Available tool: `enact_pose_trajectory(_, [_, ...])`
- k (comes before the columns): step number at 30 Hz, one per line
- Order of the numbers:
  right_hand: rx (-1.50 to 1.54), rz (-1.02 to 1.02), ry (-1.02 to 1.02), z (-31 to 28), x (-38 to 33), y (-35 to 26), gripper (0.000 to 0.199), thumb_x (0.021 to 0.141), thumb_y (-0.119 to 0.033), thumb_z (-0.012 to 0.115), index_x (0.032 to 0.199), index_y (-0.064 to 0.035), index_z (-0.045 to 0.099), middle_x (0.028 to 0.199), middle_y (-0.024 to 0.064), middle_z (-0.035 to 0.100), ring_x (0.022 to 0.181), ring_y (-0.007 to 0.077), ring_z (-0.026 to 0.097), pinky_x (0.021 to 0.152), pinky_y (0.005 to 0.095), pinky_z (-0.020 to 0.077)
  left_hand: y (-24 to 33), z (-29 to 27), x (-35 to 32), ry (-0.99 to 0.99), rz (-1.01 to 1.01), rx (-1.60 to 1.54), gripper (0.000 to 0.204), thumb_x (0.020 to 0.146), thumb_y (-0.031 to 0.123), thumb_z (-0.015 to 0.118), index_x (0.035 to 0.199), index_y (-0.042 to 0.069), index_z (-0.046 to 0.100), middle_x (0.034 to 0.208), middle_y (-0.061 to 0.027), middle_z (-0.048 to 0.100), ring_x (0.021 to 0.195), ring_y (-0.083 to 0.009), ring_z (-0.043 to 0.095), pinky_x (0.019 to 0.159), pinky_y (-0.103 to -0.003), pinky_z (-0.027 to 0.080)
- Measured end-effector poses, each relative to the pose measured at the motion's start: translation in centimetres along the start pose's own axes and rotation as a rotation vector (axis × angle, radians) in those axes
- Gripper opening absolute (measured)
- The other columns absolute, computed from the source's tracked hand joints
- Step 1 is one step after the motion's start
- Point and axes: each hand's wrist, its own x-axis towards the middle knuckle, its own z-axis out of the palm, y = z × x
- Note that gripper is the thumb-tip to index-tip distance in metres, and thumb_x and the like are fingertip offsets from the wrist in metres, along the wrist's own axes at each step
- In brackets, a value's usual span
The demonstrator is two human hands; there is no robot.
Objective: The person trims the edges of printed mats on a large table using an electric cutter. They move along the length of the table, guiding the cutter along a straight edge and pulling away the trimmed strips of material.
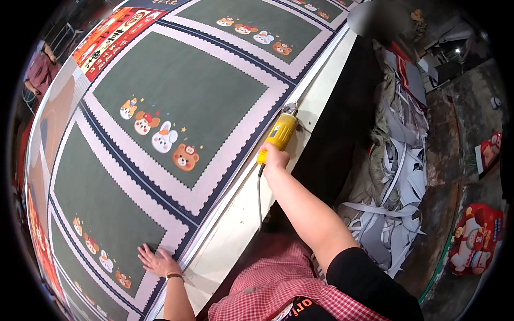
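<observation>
The right hand [276, 158] grips a yellow, corded handheld power tool [281, 132], its metal head near the edge of a large sheet of dark-green, pink-bordered printed panels [182, 75]; contact is hard to judge. The left hand [159, 262] lies spread on that sheet. Tangled pale-grey strips [393, 195] lie heaped rightward.

Past the long white table edge [227, 208], I see dark, stained flooring [441, 184], heaped with pale grey flat strips [413, 183]. A thin green line [436, 267] runs near a red cartoon-printed mat [476, 241]; a small white light [458, 51] glints beyond.
</observation>
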Motion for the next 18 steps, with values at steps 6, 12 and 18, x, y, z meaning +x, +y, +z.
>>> enact_pose_trajectory(6, [0.016,0.048,-0.023,0.5,4.9,-2.7,0.041,0.056,-0.005,0.069,0.091,0.0118,0.053,0.094,0.0182,0.060,0.081,0.0273,0.062,0.073,0.0339,0.0514,-0.8,0.9,0.0,0.024,0.011,0.037,0.052,0.089,0.030,0.044,0.139,0.018,0.036,0.150,0.0009,0.025,0.138,-0.0240,0.021,0.110,-0.052,0.014])
enact_pose_trajectory(12, [0.028,0.003,0.034,1.7,9.3,-5.3,0.027,0.064,0.004,0.064,0.087,0.0068,0.050,0.079,0.0128,0.059,0.061,0.0229,0.060,0.058,0.0328,0.0508,-0.8,0.5,0.1,-0.010,0.005,0.086,0.052,0.088,0.026,0.042,0.139,0.016,0.035,0.151,0.0003,0.024,0.138,-0.0256,0.022,0.109,-0.052,0.015])
enact_pose_trajectory(18, [0.011,-0.021,0.032,2.3,13.5,-8.7,0.028,0.063,0.004,0.065,0.086,0.0065,0.050,0.077,0.0122,0.058,0.061,0.0225,0.060,0.057,0.0328,0.0503,6.8,0.0,2.4,-0.185,-0.297,0.307,0.048,0.093,0.030,0.041,0.138,0.014,0.037,0.150,-0.0034,0.024,0.137,-0.0252,0.023,0.108,-0.053,0.020])
